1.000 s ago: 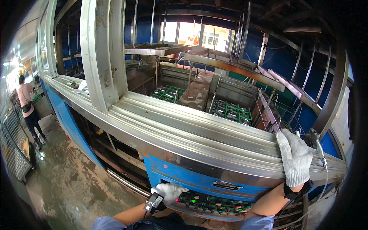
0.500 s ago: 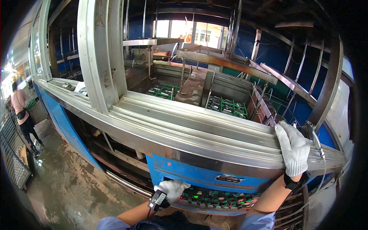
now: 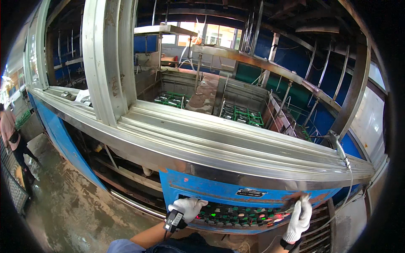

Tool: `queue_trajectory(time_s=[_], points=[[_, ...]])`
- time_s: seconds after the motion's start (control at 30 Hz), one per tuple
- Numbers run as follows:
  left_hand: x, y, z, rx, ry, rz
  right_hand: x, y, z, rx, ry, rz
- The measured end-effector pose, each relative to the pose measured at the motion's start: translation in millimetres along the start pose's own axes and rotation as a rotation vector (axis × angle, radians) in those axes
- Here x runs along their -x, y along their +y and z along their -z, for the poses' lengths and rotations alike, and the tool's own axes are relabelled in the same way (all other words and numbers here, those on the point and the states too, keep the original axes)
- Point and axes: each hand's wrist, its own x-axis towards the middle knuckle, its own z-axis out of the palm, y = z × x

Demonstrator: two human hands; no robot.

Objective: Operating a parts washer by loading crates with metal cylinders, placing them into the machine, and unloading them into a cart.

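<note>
My left hand, in a white knit glove, is at the left end of a panel of coloured buttons and lights. Its fingers are bent and pressed together beside a dark slot; anything inside them is hidden. A small dark device is strapped at that wrist. My right hand, gloved alike with a black band on the wrist, is raised at the right end of the panel. Its fingers point up, partly apart, with nothing visible in them. The panel is set in a blue metal front below a wide metal ledge.
Behind the ledge are tanks holding green racks, with metal rails above. An upright post stands at left. A cable hangs from a metal fitting at right. A person stands on the wet floor at far left.
My right hand has left the metal ledge and come down to the right end of the button panel. My left hand stays in place. The view has shifted slightly; the person appears farther left.
</note>
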Motion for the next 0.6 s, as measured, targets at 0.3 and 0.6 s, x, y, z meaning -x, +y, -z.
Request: queue_trajectory(time_s=[0.3,0.6], points=[[2,-1,0,0.007,0.057,-0.058,111,112,-45,-0.427,-0.263,-0.884],[3,-3,-5,-0.053,0.112,-0.103,112,138,-70,-0.239,-0.254,-0.836]])
